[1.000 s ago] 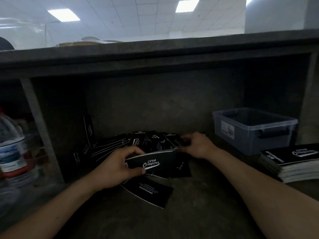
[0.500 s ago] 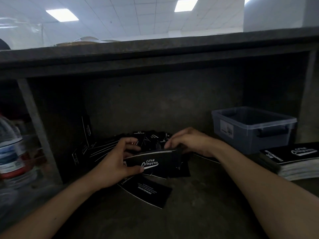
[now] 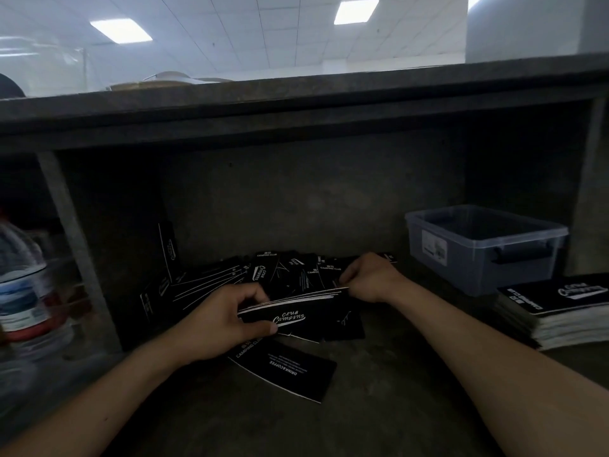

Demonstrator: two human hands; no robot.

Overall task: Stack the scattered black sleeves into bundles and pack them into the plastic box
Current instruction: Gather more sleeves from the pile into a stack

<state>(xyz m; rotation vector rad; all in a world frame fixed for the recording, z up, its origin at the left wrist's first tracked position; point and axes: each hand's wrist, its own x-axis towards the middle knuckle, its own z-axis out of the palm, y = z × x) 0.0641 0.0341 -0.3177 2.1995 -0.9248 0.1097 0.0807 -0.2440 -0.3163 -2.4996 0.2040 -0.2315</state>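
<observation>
Black card sleeves: a thin bundle (image 3: 296,313) stands on edge at centre, just above the concrete shelf (image 3: 379,410), held by both hands. Its long axis runs about 9-to-3, with the right end tipped slightly up toward 2.

At the 9 end the left hand (image 3: 214,321) grips it, thumb across the printed face and fingers (image 3: 253,291) curled over the top edge. At the 3 end the right hand (image 3: 370,278) pinches the top corner with its fingers curled in. I can't tell if it's adding a sleeve or just squaring the edges.

Working outward from the bundle:
- 12: the scattered pile (image 3: 283,272) lies fanned against the back wall, touching or just behind the bundle.
- 10: one leaning sleeve (image 3: 168,249) is propped near-upright at the left partition.
- 6: a loose sleeve (image 3: 286,371) lies flat, text side up, just below the left hand.
- 2: the plastic box (image 3: 471,262) is open-topped and well apart from the bundle. I can't see anything in it from here.
- 3: a finished stack (image 3: 560,305) sits in front of the box, near the right edge.
- 9: a water bottle (image 3: 19,285) stands beyond the partition.

My read is we're mid-stacking, with plenty left in the pile. What matters for the next move is that the box lies off the bundle's right end, so the right hand is nearer. I'd carry the bundle along its own axis toward 2, then turn it to fit the box. The bundle is thin and its edges are slightly fanned, so a loose pinch risks it splaying.
</observation>
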